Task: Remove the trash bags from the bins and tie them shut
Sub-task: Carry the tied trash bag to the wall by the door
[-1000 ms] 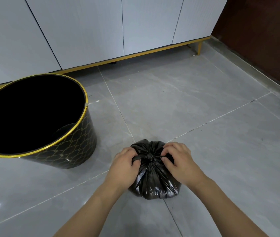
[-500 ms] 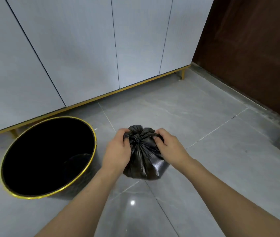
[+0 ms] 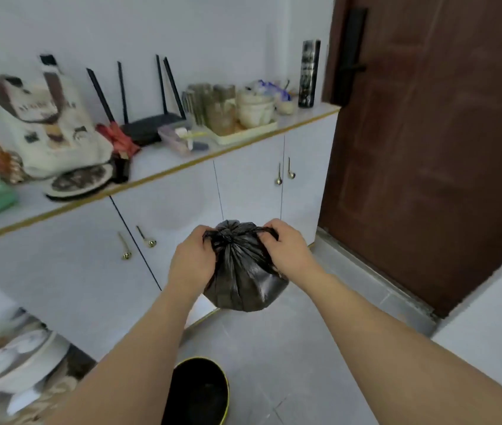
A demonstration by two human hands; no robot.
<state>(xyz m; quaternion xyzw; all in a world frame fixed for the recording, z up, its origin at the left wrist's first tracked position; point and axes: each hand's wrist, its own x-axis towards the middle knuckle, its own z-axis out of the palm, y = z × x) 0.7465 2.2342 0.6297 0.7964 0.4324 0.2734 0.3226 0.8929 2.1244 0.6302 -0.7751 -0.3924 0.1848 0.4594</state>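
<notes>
Both my hands, left hand (image 3: 193,259) and right hand (image 3: 286,250), grip closed on the knotted trash bag (image 3: 243,277) hanging between them, bin (image 3: 200,391) directly below.

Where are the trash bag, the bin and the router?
trash bag (image 3: 243,277): head view, on its bulging body below the knot.
bin (image 3: 200,394): head view, on its dark inside, bottom edge.
router (image 3: 151,125): head view, on its flat black body.

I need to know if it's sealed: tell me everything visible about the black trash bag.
The black trash bag is glossy thin plastic, small and rounded, its neck gathered into a knot on top. It hangs in the air before the white cabinet doors. The left hand and right hand pinch its tie ends either side of the knot.
</notes>
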